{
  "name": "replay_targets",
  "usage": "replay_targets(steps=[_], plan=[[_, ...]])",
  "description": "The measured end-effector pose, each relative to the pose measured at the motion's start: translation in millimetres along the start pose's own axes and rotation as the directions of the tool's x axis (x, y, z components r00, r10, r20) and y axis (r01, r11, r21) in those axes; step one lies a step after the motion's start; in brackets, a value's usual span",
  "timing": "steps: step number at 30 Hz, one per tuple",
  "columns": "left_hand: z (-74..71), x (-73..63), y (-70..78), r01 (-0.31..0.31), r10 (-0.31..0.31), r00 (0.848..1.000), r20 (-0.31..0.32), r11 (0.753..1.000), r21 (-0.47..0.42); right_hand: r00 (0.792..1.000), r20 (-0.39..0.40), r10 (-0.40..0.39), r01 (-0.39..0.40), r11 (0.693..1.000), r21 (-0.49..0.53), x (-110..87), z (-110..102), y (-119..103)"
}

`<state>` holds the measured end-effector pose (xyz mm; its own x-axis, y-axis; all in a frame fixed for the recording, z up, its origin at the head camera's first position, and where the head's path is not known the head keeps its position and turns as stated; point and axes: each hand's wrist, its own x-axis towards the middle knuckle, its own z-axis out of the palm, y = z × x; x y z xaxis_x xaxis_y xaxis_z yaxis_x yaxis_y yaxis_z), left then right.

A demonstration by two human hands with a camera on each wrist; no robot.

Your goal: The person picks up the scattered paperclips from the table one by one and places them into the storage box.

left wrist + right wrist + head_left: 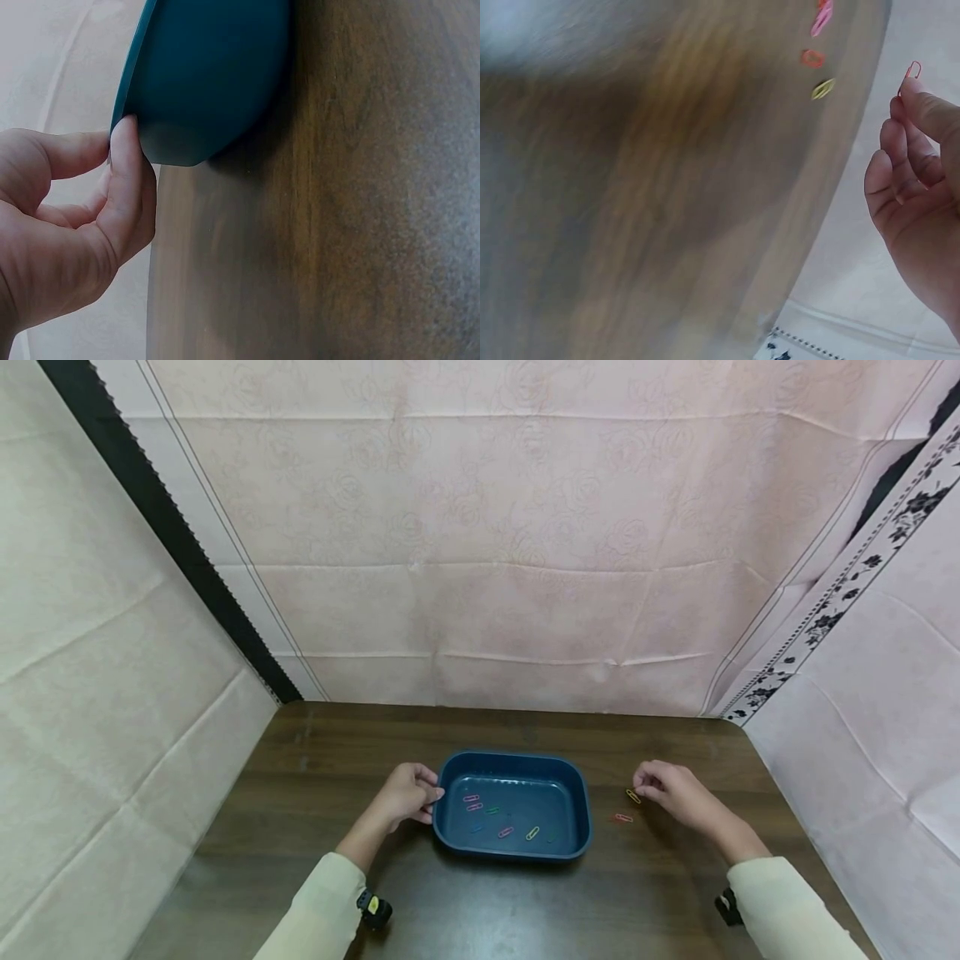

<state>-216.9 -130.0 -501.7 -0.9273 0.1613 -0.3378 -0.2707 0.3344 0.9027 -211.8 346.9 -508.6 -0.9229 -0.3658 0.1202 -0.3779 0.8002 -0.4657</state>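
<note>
With thumb and forefinger, my left hand (pixel 408 793) pinches the left rim of a dark blue plastic tray (pixel 512 853); the left wrist view shows that grip on the tray wall (pixel 210 67) up close. Several coloured paper clips lie inside, among them a yellow one (pixel 532 832) and a pink one (pixel 506 832). To the right of the tray, my right hand (pixel 678 793) is held over the table. In the right wrist view it pinches a red paper clip (pixel 915 69) between thumb and fingertip. A yellow paper clip (pixel 823 89) lies on the table near it.
Beside the yellow clip on the table are an orange paper clip (pixel 812 58) and a pink paper clip (pixel 822 19). The brown wooden table (pixel 300 852) is bordered by pale cloth hangings (pixel 487 527) at the back and both sides.
</note>
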Motion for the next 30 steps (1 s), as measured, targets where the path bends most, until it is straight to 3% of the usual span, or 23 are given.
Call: replay_targets(steps=[19,30], plan=[[-0.1,0.8,0.3,0.01,-0.01,1.0,0.0,1.0,-0.007,0.991,0.018,-0.135,0.134,0.988,0.075,36.3,-7,-51],[-0.1,2.0,-0.3,0.01,-0.01,1.0,0.003,1.0,-0.005,0.971,0.066,-0.23,0.223,0.97,0.093,57.3,-3,-86]])
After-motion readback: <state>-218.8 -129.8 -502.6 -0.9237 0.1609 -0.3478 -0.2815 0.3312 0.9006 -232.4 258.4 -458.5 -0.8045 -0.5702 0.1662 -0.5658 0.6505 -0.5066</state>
